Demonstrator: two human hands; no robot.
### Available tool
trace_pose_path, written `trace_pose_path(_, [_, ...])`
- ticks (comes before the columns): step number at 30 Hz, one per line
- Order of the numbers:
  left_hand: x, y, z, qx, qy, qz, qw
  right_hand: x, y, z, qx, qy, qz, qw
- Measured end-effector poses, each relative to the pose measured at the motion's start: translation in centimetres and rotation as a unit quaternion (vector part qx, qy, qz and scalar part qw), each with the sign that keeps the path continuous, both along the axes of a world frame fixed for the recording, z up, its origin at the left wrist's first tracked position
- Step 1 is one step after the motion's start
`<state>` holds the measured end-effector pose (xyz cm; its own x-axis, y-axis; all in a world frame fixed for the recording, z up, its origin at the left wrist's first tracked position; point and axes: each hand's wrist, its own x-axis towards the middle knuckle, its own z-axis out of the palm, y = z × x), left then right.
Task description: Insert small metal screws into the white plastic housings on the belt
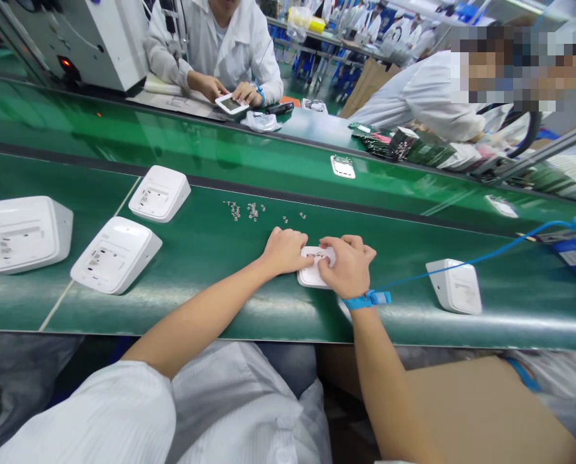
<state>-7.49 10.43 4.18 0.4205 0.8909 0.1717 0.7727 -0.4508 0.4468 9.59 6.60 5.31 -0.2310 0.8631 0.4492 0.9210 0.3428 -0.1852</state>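
A white plastic housing (312, 277) lies on the green work surface in front of me. My left hand (285, 250) grips its left side, with the thumb on its upper face. At its right side, my right hand (348, 264) has its fingers bent around the edge and its thumb pressed on the face. A blue strap (365, 300) circles my right wrist. Small metal parts (253, 211) lie scattered beyond my left hand; they are too small to make out exactly.
Several white housings stand left, one of them nearby (116, 256); another (457, 287) stands right. A blue cord (500, 250) runs rightward from my wrist. Behind a green belt (268, 164), a person (220, 51) handles a white device (232, 104). Another person leans at the right.
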Motion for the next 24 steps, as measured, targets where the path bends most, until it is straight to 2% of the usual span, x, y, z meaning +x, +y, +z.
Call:
trace_pose_path(9, [-0.2,0.1,-0.7,0.019,-0.001,-0.007,1.0,0.1,0.3,-0.2,-0.028,-0.012,-0.006,1.0])
trace_pose_path(13, [-0.1,0.2,-0.5,0.009,-0.002,-0.011,1.0,-0.1,0.4,-0.2,-0.027,-0.01,-0.007,1.0])
trace_pose_path(16, [-0.6,-0.5,0.4,0.008,0.029,-0.012,0.999,-0.5,-0.2,0.2,0.017,0.016,0.02,1.0])
trace_pose_path(18, [-1.8,-1.8,1.0,0.01,0.07,0.0,0.998,0.2,-0.7,0.5,0.085,0.086,0.03,0.992])
trace_pose_path(20, [-3.8,-3.9,1.4,0.024,0.116,0.028,0.993,2.2,-1.0,0.5,0.16,0.175,-0.015,0.971])
trace_pose_path(22, [-6.7,-6.7,1.7,0.043,0.156,0.073,0.984,5.9,-0.9,-0.2,0.2,0.214,-0.139,0.946])
trace_pose_path(24, [-10.1,-9.4,2.1,0.045,0.189,0.139,0.971,10.6,-0.7,-1.3,0.196,0.186,-0.254,0.929])
